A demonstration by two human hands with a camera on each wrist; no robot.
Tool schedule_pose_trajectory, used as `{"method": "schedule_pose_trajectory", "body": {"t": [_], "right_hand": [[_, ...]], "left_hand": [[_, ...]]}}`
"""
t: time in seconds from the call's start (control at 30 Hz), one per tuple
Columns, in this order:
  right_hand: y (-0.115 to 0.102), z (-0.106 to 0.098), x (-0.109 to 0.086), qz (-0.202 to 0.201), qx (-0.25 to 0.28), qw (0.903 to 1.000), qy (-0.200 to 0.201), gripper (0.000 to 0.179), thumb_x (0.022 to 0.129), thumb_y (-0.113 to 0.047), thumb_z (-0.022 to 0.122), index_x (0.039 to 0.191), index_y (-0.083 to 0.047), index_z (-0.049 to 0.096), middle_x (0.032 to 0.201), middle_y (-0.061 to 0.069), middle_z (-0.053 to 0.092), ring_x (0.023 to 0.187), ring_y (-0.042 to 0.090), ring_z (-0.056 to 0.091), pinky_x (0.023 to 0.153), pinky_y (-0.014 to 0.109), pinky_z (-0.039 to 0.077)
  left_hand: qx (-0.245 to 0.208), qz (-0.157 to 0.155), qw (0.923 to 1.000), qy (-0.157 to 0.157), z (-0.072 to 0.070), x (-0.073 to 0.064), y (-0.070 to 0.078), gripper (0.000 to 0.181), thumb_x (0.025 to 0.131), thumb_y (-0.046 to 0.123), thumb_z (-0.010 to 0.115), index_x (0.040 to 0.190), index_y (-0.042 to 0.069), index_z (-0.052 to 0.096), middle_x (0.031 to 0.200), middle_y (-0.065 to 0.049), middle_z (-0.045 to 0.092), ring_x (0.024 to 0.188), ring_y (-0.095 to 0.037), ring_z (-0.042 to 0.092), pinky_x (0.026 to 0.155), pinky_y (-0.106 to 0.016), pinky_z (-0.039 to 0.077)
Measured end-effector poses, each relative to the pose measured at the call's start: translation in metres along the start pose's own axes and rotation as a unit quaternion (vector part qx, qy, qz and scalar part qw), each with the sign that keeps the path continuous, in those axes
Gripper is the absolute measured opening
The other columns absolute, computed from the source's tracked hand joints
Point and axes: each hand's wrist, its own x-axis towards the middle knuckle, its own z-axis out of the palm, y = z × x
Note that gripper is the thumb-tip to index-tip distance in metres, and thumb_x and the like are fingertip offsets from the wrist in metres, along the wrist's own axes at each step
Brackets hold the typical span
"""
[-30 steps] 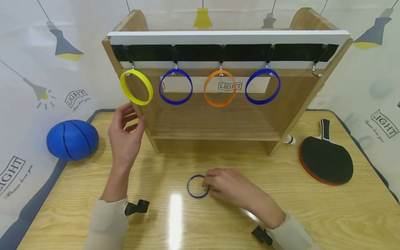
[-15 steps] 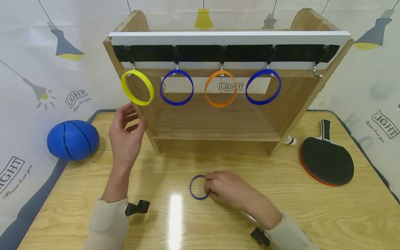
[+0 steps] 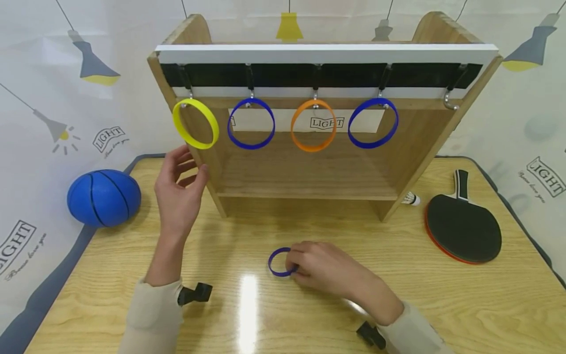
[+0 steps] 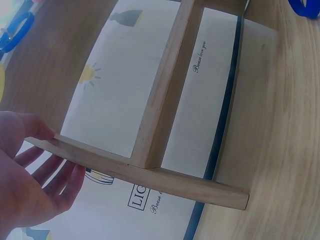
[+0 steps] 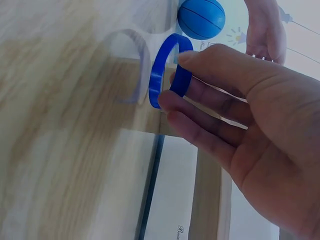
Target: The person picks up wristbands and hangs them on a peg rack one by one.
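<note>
My right hand [image 3: 325,268] pinches a blue ring [image 3: 277,272] low over the front of the table. In the right wrist view, thumb and fingers close on one side of that ring [image 5: 157,82], and its reflection shows on the tabletop. My left hand [image 3: 179,196] holds the left side panel of a wooden shelf [image 3: 305,196]. The left wrist view has the thumb on one face of the panel [image 4: 107,159] and the fingers on the other. From the shelf's hooks hang a yellow ring [image 3: 214,129], a blue ring [image 3: 272,129], an orange ring [image 3: 294,132] and another blue ring [image 3: 395,123].
The rightmost hook [image 3: 450,102] bears no ring. A blue ball [image 3: 103,198] lies left of the shelf. At the right are a black-faced table tennis bat [image 3: 464,228] and a shuttlecock [image 3: 411,198], partly hidden behind the shelf. Printed cloth walls rise behind the table.
The blue ring in my right hand has tilted, its near edge rising a little and more of its band showing. My left hand keeps its place on the shelf panel.
</note>
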Motion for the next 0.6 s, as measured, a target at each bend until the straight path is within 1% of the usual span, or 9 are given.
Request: {"method": "schedule_pose_trajectory", "body": {"t": [0.13, 0.27, 0.33, 0.43, 0.6], "right_hand": [[0.001, -0.005, -0.001, 0.010, 0.001, 0.9999, 0.005, 0.014, 0.081, -0.008, 0.075, 0.092, -0.013, 0.069, 0.088, -0.005, 0.061, 0.073, 0.004, 0.053, 0.064, 0.019, 0.048], [0.002, -0.012, -0.003, 0.021, 0.008, 0.9993, 0.030, 0.015, 0.082, -0.008, 0.076, 0.095, -0.011, 0.069, 0.092, -0.003, 0.064, 0.071, 0.004, 0.054, 0.061, 0.017, 0.047], [0.003, -0.015, -0.004, 0.019, 0.011, 0.9988, 0.044, 0.015, 0.083, -0.008, 0.076, 0.095, -0.011, 0.069, 0.092, -0.002, 0.065, 0.070, 0.004, 0.055, 0.060, 0.017, 0.047], [0.005, -0.018, -0.005, 0.006, 0.005, 0.9980, 0.063, 0.015, 0.082, -0.009, 0.078, 0.094, -0.011, 0.069, 0.092, -0.003, 0.065, 0.072, 0.005, 0.057, 0.060, 0.018, 0.048], [0.007, -0.022, -0.007, -0.004, -0.001, 0.9972, 0.074, 0.016, 0.080, -0.011, 0.080, 0.092, -0.012, 0.069, 0.090, -0.004, 0.064, 0.071, 0.004, 0.056, 0.060, 0.018, 0.048]], "left_hand": [[-0.002, 0.001, 1.0000, 0.000, 0.000, 0.000, 0.000, 0.037, 0.090, 0.003, 0.065, 0.127, 0.003, 0.060, 0.120, -0.011, 0.062, 0.105, -0.026, 0.061, 0.080, -0.026, 0.051], [-0.002, 0.004, 1.0000, -0.001, 0.001, 0.000, 0.000, 0.037, 0.091, 0.003, 0.065, 0.128, 0.004, 0.060, 0.121, -0.011, 0.062, 0.106, -0.026, 0.060, 0.081, -0.027, 0.051], [-0.003, 0.004, 1.0000, -0.002, 0.001, 0.000, 0.000, 0.037, 0.091, 0.003, 0.065, 0.127, 0.004, 0.060, 0.121, -0.011, 0.062, 0.106, -0.026, 0.060, 0.080, -0.026, 0.051], [-0.005, 0.003, 1.0000, -0.001, 0.001, 0.000, 0.000, 0.037, 0.090, 0.003, 0.065, 0.127, 0.004, 0.060, 0.120, -0.011, 0.062, 0.105, -0.026, 0.061, 0.080, -0.026, 0.051], [-0.007, 0.001, 1.0000, 0.001, 0.001, 0.000, 0.000, 0.037, 0.090, 0.003, 0.065, 0.127, 0.004, 0.060, 0.120, -0.012, 0.062, 0.105, -0.026, 0.061, 0.081, -0.028, 0.052]]}}
